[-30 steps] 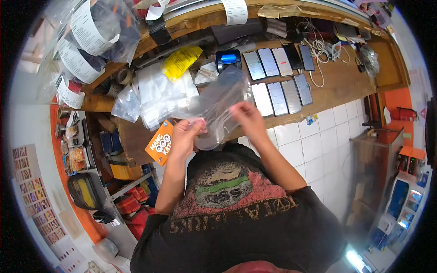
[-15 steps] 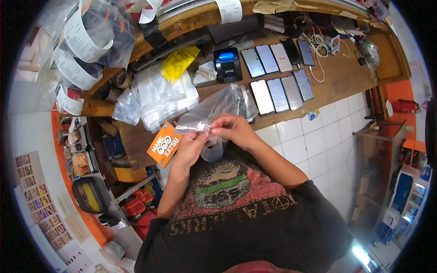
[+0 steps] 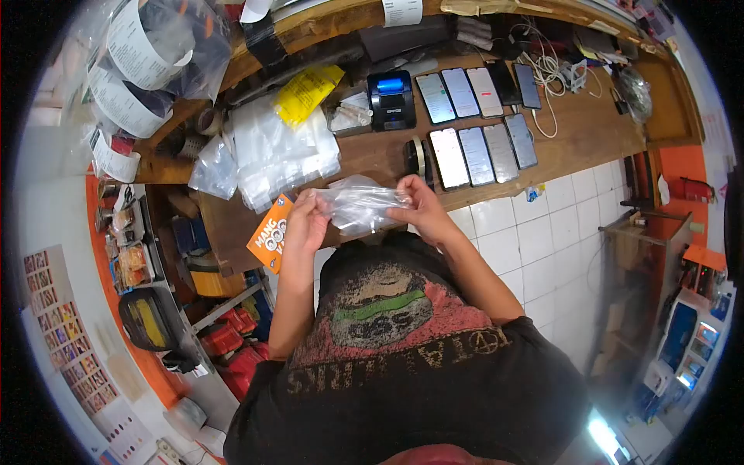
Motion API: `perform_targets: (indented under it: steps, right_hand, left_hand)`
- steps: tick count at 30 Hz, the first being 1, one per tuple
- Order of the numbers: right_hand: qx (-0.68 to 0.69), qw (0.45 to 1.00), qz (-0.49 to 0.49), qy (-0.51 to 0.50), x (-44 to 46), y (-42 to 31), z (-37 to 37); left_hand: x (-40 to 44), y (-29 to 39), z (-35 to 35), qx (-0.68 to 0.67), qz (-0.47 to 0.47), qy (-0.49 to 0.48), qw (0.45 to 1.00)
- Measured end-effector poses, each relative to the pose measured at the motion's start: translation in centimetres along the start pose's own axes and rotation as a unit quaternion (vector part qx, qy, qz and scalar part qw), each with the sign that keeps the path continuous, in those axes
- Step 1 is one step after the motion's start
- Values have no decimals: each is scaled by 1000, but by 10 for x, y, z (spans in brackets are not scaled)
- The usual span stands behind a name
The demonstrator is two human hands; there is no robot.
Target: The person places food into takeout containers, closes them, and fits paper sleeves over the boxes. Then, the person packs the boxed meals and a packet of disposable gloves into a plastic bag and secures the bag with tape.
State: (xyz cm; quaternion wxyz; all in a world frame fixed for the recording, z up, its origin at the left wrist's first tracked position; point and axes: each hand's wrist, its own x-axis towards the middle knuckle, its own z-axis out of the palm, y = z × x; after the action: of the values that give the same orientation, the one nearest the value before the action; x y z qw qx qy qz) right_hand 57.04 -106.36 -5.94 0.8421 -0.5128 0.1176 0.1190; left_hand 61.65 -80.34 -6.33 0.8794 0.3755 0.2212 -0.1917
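Note:
A clear plastic bag [image 3: 360,208] is stretched between my two hands, over the front edge of the wooden table. My left hand [image 3: 308,221] pinches its left end, just beside an orange card [image 3: 271,235] with lettering. The right end is gripped between the thumb and fingers of my right hand [image 3: 422,209]. Behind my hands, a dark round object [image 3: 416,157] stands on the table. Flat clear plastic bags [image 3: 283,159] lie in a pile to the left, with a yellow packet [image 3: 308,93] on top.
Several phones [image 3: 473,155] lie in two rows on the table's right part, near white cables [image 3: 546,70]. A small black printer [image 3: 391,101] stands beside a tray of small items [image 3: 350,116]. Receipts in plastic [image 3: 128,101] hang at upper left.
The bag hung long across the table half a second ago; now it is gathered between my hands. My hands have moved apart, and the dark round object behind them is uncovered.

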Motion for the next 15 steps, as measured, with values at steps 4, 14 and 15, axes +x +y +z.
perform_targets:
  steps: [4, 14, 15]
  right_hand:
    - [-84, 994, -37, 59, 15, -16, -30]
    - [-247, 950, -165, 99, 24, -16, -2]
    - [-231, 947, -182, 130, 27, -14, -2]
  left_hand:
    - [-25, -6, 29, 160, 9, -140, 977]
    - [-15, 2, 38, 515, 393, 149, 748]
    - [-19, 4, 46, 515, 392, 151, 747]
